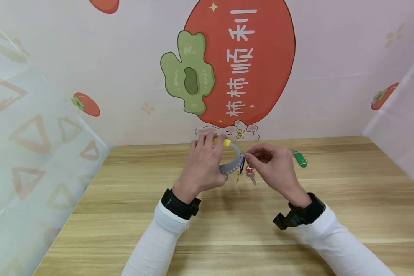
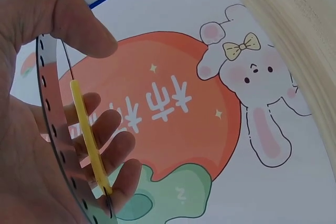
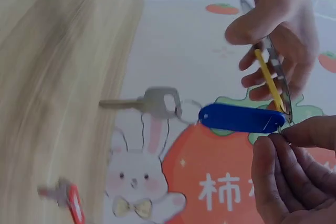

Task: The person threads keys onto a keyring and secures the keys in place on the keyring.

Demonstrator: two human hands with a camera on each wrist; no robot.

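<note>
My left hand (image 1: 203, 165) holds a curved grey band (image 1: 230, 167) with a row of small holes along it. A yellow tube (image 2: 89, 135) on a thin wire runs across the inside of the left fingers. At the band's right side, my right hand (image 1: 277, 166) pinches the end of a blue key tag (image 3: 239, 118) with thumb and fingertips. A silver key (image 3: 160, 102) dangles from the tag's other end by a small ring. The pinched fastening itself is mostly hidden by the right fingertips.
A red key tag (image 1: 249, 168) with its key lies on the wooden table (image 1: 141, 214), just past the blue tag. Farther right is a green key tag (image 1: 301, 159). A white printed backdrop (image 1: 131, 76) rises behind the table.
</note>
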